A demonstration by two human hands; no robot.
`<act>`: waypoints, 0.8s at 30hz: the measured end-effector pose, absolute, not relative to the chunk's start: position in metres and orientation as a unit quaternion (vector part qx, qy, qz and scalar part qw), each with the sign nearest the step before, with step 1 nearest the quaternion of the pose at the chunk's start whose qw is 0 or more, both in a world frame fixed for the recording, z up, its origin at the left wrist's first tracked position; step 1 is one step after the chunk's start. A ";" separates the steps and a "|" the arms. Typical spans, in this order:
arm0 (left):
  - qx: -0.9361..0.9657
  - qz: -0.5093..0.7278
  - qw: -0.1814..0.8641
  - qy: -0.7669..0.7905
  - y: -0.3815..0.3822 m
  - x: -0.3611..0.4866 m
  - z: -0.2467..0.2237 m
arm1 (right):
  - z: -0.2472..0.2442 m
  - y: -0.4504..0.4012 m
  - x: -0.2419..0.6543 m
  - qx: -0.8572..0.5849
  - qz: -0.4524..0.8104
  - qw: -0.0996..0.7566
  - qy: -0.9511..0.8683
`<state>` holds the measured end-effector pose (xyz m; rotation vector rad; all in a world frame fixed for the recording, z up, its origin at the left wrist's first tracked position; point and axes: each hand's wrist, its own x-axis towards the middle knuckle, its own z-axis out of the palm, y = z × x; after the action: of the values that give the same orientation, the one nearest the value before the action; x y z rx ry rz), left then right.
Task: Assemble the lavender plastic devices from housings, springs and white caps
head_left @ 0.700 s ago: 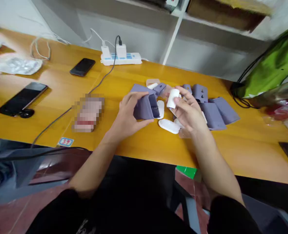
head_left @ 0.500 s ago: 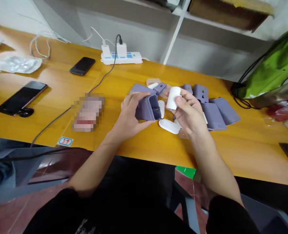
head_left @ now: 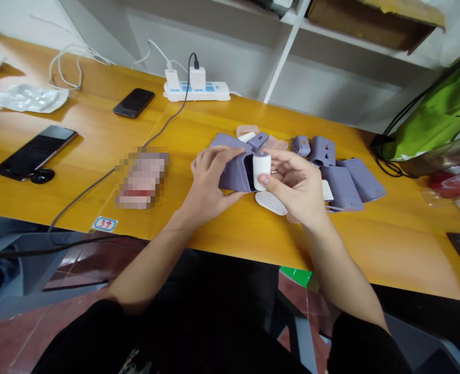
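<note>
White cylinder (head_left: 261,171) beside open purple case (head_left: 235,174)

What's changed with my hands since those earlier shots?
Your right hand moved left, bringing the white piece to the open end of the purple case and turning it so its purplish end shows on top. Nothing was picked up or released. Your left hand still holds the case; the power strip stayed put.

The desk (head_left: 222,231) catches the light, smooth orange wood with a soft sheen! The case (head_left: 233,175) looks like matt purple plastic; the cylinder (head_left: 261,170), white plastic, finely ribbed. Along the desk's back edge, the strip (head_left: 214,96) is smooth white plastic. Farther left, the pouch (head_left: 29,99) shines, crinkled film. The phone (head_left: 31,155) nearer the front edge gleams, black, glassy.
</note>
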<state>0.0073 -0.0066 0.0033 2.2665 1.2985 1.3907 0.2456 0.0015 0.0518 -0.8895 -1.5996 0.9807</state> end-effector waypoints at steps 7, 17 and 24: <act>0.758 0.468 0.080 0.447 -0.009 0.010 0.003 | 0.049 -0.001 0.250 -0.398 0.373 0.484 -0.684; 0.765 0.458 0.082 0.446 -0.010 0.008 0.005 | 0.047 -0.005 0.241 -0.403 0.325 0.510 -0.687; 0.761 0.436 0.108 0.468 -0.012 0.012 0.003 | 0.056 -0.010 0.239 -0.418 0.334 0.496 -0.684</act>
<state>0.0121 -0.0118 0.0029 2.2387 1.3784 1.2839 0.2386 -0.0101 0.0560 -1.0128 -1.6568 0.8090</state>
